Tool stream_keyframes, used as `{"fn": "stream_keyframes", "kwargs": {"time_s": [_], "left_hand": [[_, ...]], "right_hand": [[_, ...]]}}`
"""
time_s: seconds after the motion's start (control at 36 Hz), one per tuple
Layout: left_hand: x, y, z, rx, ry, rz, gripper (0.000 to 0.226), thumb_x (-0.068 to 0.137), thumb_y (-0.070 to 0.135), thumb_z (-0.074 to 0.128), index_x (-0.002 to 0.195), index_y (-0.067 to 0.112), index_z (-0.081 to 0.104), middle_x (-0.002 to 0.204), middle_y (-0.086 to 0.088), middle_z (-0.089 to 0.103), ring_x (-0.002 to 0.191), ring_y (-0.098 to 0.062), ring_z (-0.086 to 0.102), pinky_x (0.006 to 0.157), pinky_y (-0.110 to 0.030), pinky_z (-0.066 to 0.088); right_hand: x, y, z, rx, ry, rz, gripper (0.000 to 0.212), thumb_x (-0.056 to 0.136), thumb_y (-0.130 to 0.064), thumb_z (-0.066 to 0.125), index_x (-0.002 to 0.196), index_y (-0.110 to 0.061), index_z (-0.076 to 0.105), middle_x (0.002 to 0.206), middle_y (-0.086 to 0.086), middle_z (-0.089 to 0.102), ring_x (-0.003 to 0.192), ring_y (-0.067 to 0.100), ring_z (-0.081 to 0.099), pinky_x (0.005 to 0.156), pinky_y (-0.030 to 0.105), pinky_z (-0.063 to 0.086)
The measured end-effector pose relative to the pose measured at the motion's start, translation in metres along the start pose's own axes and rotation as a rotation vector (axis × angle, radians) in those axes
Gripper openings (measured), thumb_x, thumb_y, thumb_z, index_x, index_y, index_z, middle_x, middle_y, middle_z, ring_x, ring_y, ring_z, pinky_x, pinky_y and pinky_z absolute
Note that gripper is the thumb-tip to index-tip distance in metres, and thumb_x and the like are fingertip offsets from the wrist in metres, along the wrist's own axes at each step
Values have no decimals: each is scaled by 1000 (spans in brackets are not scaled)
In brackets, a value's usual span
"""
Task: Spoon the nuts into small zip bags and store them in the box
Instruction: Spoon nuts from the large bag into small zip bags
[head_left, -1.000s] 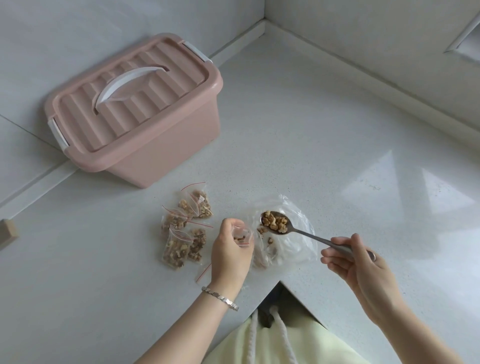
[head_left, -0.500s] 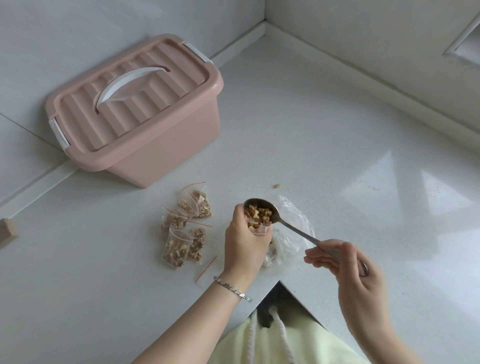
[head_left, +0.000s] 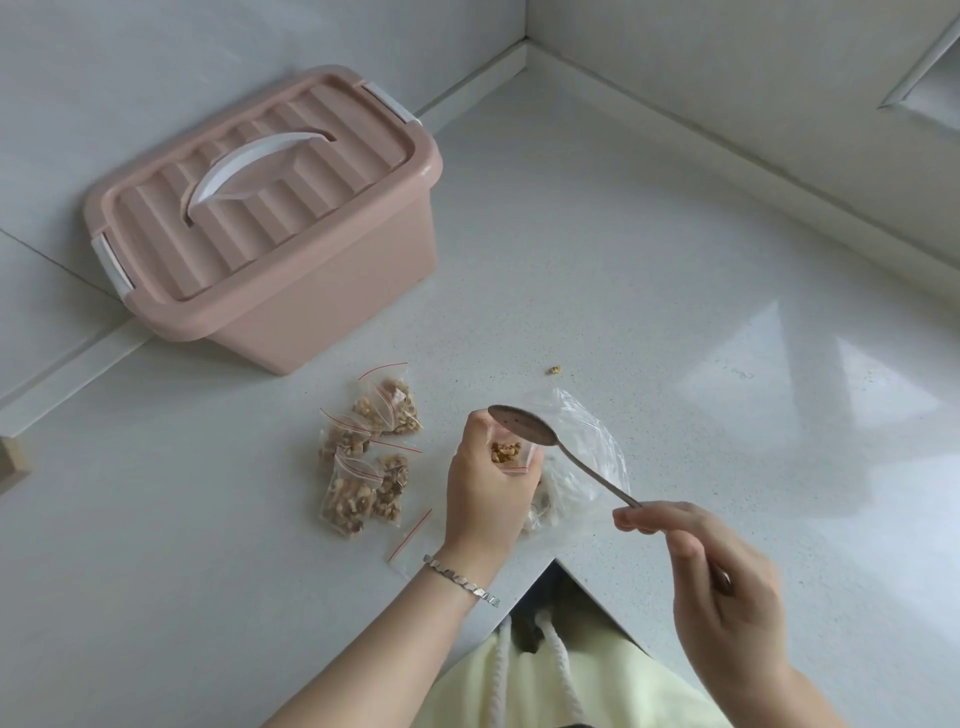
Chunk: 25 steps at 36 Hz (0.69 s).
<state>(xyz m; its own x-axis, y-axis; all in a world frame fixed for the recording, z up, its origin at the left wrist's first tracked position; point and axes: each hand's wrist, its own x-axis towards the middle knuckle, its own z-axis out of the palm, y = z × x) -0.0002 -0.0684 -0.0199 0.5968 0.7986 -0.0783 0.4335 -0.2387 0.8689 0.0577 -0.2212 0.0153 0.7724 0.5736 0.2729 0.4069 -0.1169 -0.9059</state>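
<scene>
So, left hand (head_left: 488, 491) curls round a small clear zip bag (head_left: 522, 458) of crumbly nuts (head_left: 505, 452); right hand (head_left: 722, 587) pinches the thin metal spoon (head_left: 524, 427), oval bowl seemingly empty, just above. Ribbed pink box (head_left: 270, 218) sits closed behind.

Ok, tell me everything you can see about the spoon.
The spoon is slim and looks like grey metal, with an oval bowl and a long thin handle. The bowl looks empty apart from a few specks. It is held above the counter, slanting, bowl end away from the person and over the small zip bag of nuts that the left hand holds. The right hand grips the handle's end. Whether the bowl touches the bag cannot be told.
</scene>
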Motion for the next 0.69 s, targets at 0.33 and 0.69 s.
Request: {"fn": "stream_keyframes", "kwargs": {"time_s": [0.33,0.69], "left_hand": [[0,-5,-1,-166,-9,-56,33,78,2,69,89,24,48,93,13,60,91,5,56,69,0,41],[67,-13,-22,11,-33,-110,26,83,0,60,94,18,44,91,7,58,74,-1,54,63,-8,44]], "right_hand": [[15,-6,-5,-31,81,66,33,91,-25,36,72,-21,63,78,-13,67,70,-3,62,67,6,44],[97,72,2,44,187,548,38,99,-27,36,83,-4,62,61,6,64,47,6,59,49,13,46]]}}
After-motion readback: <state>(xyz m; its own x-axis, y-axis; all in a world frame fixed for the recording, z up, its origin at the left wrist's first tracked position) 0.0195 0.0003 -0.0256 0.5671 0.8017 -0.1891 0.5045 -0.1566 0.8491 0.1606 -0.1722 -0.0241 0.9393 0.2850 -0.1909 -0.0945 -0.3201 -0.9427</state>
